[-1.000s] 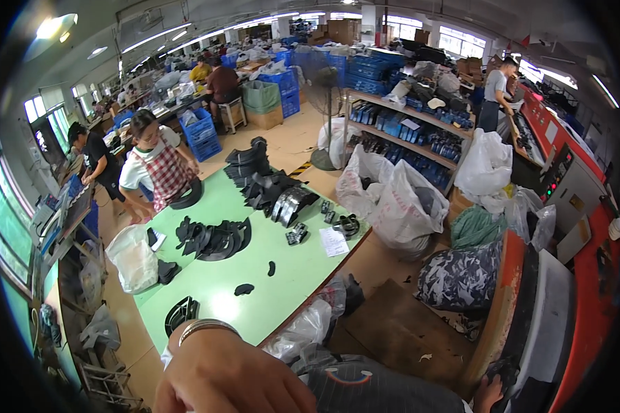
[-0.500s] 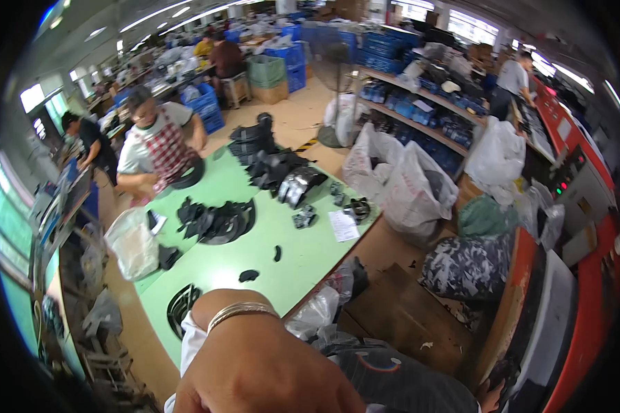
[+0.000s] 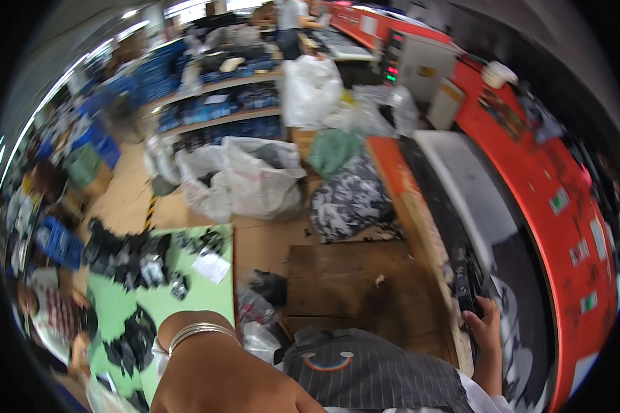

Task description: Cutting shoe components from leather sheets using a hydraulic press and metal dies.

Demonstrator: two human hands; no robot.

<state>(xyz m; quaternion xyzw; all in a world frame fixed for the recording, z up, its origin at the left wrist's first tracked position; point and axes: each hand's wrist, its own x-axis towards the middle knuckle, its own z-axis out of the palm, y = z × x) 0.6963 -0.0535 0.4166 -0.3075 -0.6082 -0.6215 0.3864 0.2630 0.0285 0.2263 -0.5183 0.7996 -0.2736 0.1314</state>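
My left hand (image 3: pixel 231 375) is raised close in the lower middle, with silver bangles at the wrist. Its fingers fall outside the lower edge, so what they do is hidden. At the lower right, my right hand (image 3: pixel 488 325) reaches to the near side of a red machine. Thumb and fingers close on the end of a narrow black piece (image 3: pixel 466 288), whose exact kind I cannot make out. That piece lies along the machine's dark bed (image 3: pixel 523 275), beside its wooden edge. A striped dark apron (image 3: pixel 372 368) covers my front.
The red machine (image 3: pixel 530 175) runs along the right. At left, a green table (image 3: pixel 186 306) bears black pieces and a paper (image 3: pixel 211 268); a co-worker (image 3: pixel 55 310) stands beyond it. White sacks (image 3: pixel 265 182), a patterned bundle (image 3: pixel 351 199) and brown cardboard (image 3: pixel 344 275) sit on the floor.
The view has swung to the right, so the green table now sits at left. My right hand, barely visible before, now shows on the black piece. My left hand stays raised close by.
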